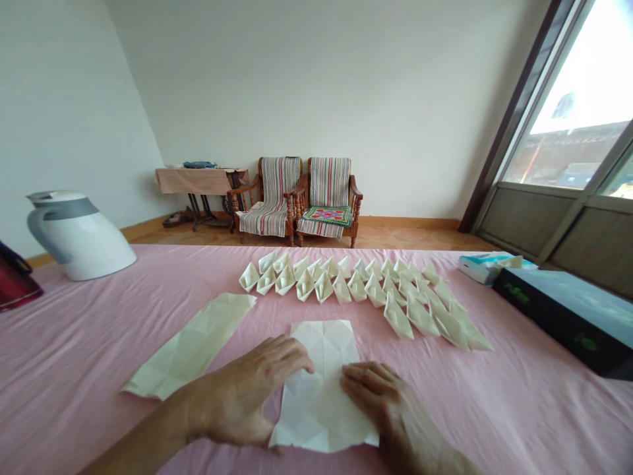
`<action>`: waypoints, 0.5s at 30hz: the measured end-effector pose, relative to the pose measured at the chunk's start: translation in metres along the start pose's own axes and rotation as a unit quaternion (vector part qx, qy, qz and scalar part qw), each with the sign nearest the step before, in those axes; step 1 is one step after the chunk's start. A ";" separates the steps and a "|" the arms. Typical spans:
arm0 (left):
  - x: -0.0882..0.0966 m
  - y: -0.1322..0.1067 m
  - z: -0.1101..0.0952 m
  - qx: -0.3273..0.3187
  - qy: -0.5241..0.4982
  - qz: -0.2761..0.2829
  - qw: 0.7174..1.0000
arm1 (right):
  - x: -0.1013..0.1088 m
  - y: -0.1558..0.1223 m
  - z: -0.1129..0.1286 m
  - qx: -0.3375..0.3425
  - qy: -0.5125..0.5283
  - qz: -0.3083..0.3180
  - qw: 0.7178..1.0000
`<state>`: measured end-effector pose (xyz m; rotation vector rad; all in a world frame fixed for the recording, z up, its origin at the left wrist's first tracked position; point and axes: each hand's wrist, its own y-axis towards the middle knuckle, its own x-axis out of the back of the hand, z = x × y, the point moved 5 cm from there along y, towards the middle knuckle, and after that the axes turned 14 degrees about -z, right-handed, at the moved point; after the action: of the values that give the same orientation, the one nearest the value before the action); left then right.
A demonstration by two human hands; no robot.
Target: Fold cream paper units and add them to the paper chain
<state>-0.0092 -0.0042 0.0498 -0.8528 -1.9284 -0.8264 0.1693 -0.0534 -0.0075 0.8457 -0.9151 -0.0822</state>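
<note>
On cloth, seemingly smoothing a sheet with left hand spread at its left, right hand flat at its right, next likely needing even pressure.

Matt, creased paper sheet; rumpled cloth tablecloth; smooth jug (plastic, by its faint gloss).

left hand: thumb apart, fingers bent | right hand: palm-down, fingers together
</note>
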 end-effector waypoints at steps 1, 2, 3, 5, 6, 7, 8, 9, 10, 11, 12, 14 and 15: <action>-0.001 -0.001 0.006 0.009 -0.007 -0.008 1.000 | 0.001 0.000 0.000 0.002 0.003 -0.005 1.000; -0.003 -0.003 0.011 0.014 -0.013 -0.016 1.000 | 0.002 0.000 0.001 0.004 0.007 -0.013 1.000; -0.005 -0.003 0.014 0.020 -0.016 -0.028 0.999 | 0.003 0.001 0.002 0.009 0.011 -0.023 1.000; -0.009 -0.004 0.018 0.023 -0.019 -0.045 0.999 | 0.003 0.002 0.004 0.024 0.022 -0.044 0.999; -0.010 -0.005 0.019 0.022 -0.020 -0.050 0.998 | 0.002 0.001 0.004 0.034 0.030 -0.055 0.997; -0.011 -0.005 0.019 0.017 -0.021 -0.051 0.998 | 0.001 -0.001 0.004 0.042 0.038 -0.066 0.996; -0.012 -0.005 0.019 0.011 -0.023 -0.048 0.999 | -0.002 -0.003 0.004 0.049 0.045 -0.076 0.995; -0.013 -0.005 0.018 0.004 -0.027 -0.042 0.999 | -0.004 -0.005 0.003 0.054 0.049 -0.098 0.993; -0.013 -0.005 0.018 -0.001 -0.033 -0.038 0.999 | -0.008 -0.008 0.001 0.050 0.046 -0.107 0.992; -0.013 -0.005 0.017 -0.004 -0.043 -0.037 0.998 | -0.011 -0.010 -0.001 0.045 0.041 -0.113 0.992; -0.012 -0.005 0.017 -0.005 -0.058 -0.041 0.997 | -0.013 -0.011 -0.003 0.037 0.036 -0.124 0.991; -0.011 -0.004 0.018 0.004 -0.093 -0.057 0.994 | -0.015 -0.009 -0.006 0.016 0.041 -0.125 0.991; -0.012 -0.004 0.020 0.018 -0.112 -0.065 0.991 | -0.016 -0.007 -0.008 0.003 0.055 -0.117 0.992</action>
<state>-0.0162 0.0070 0.0303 -0.8338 -2.2100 -0.7970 0.1669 -0.0474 -0.0251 0.9509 -0.7114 -0.2338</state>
